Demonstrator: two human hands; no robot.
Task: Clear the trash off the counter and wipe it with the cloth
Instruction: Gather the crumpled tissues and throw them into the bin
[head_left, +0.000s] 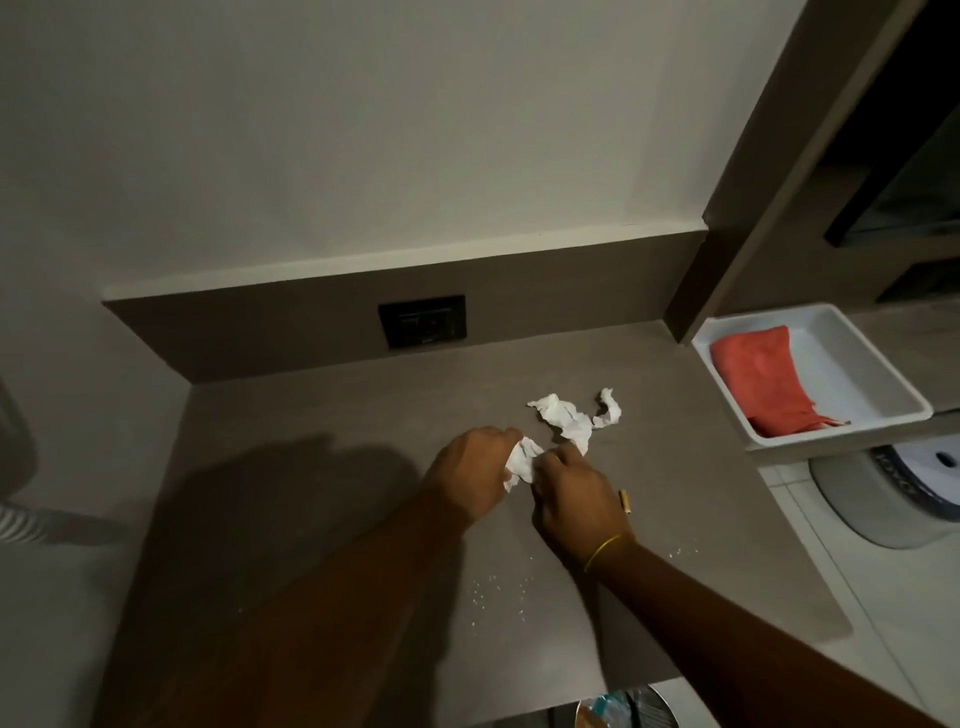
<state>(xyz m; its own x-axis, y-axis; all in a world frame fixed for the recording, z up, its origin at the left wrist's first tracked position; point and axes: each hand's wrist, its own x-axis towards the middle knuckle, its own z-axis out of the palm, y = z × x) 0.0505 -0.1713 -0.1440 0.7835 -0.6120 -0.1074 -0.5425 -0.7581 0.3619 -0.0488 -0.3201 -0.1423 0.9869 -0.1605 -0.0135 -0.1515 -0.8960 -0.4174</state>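
Observation:
A brown counter (322, 467) carries crumpled white paper. My left hand (472, 470) is closed on one crumpled white tissue (521, 461), and my right hand (574, 493) pinches the same tissue from the right. Just beyond them lies a larger crumpled white paper (566, 418), loose on the counter. A small yellowish stub (625, 502) lies right of my right hand. White crumbs (491, 590) are scattered on the near part of the counter. The red cloth (761, 382) lies folded in a white tray (878, 384) at the right.
A dark wall socket (422, 321) is set in the backsplash behind the counter. A grey and white round appliance (893, 488) stands on the floor at the right. A bin with colourful trash (623, 709) shows under the counter's front edge.

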